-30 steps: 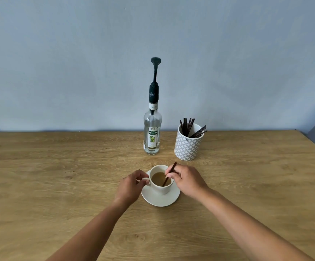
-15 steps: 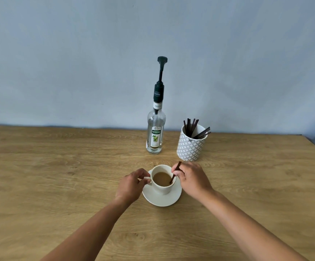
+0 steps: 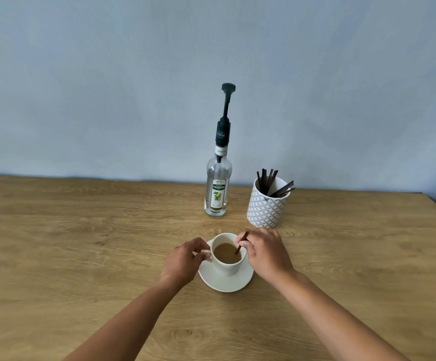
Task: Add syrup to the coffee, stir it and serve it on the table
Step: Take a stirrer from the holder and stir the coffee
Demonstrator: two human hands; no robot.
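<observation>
Head view: the cup [image 3: 228, 267] sits on its saucer [image 3: 224, 285] between the hands, the left hand [image 3: 183, 261] pinching its handle on the left side, the right hand [image 3: 266, 254] at the right rim pinching the stirrer [image 3: 242, 241], whose long axis slants down-left into the coffee [image 3: 224, 254].

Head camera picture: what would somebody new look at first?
The white cup of coffee on its saucer, mid-table: the left hand pinches its handle, the right hand holds a dark stick in it. Behind stand a tall syrup bottle and a patterned pot of sticks.
</observation>
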